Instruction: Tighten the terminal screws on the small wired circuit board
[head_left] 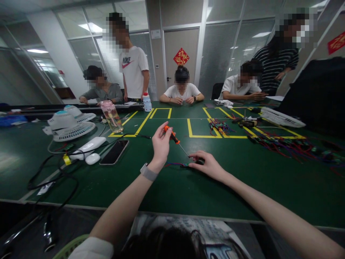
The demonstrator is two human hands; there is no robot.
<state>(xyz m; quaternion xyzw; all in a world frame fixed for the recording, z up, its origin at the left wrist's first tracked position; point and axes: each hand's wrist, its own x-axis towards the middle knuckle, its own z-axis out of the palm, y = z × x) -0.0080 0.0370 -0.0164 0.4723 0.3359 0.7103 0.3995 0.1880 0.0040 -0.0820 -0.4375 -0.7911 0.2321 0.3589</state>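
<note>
My left hand [161, 145] is closed round the orange and black handle of a screwdriver [176, 139]. Its thin metal shaft slants down to the right. At the shaft's tip, the forefinger of my right hand [207, 164] is touching or very close; I cannot tell which. The thumb and forefinger of that hand are apart, the other fingers curled. Beside the thumb, a small green circuit board [184, 165] rests on the table, with red and blue wires [172, 164] running left from it.
Left on the green table [167, 194] are a phone [114, 152], a white mouse-shaped item [92, 159], black cables, fans [71, 126] and a pink-lidded bottle [111, 117]. Wired boards [285, 144] lie in a heap at right, near a white keyboard [282, 117]. Several people are across the table.
</note>
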